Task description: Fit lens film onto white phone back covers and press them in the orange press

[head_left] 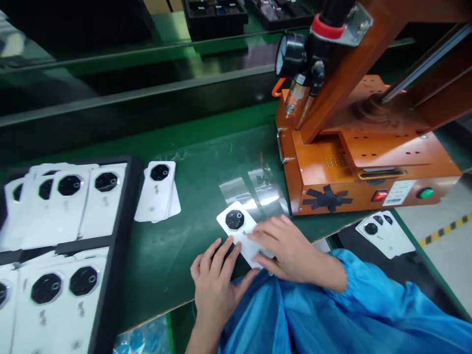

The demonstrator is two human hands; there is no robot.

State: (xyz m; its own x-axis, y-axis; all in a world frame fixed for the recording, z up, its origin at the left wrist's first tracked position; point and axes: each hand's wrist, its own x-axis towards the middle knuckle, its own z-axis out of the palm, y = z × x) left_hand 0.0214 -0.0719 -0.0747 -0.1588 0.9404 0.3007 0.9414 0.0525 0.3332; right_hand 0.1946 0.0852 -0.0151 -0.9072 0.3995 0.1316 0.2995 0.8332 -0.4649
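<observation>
A white phone back cover (248, 231) with a black octagonal camera area lies tilted on the green table near its front edge. My left hand (217, 275) holds its lower left edge, fingertips along the side and thumb by the bottom end. Across the right side and lower half rests my right hand (285, 246), slightly blurred, fingers and thumb against the cover and hiding part of it. To the left, a small stack of similar covers (157, 194) lies on the table. Clear film strips (236, 191) lie just beyond the held cover.
A black tray (123, 216) on the left holds several overlapping white covers. At right stands an orange press machine (313, 172) with a pressure gauge (289, 54). More covers (385, 233) lie on a dark surface below it. Black trays (217, 24) stand at the back.
</observation>
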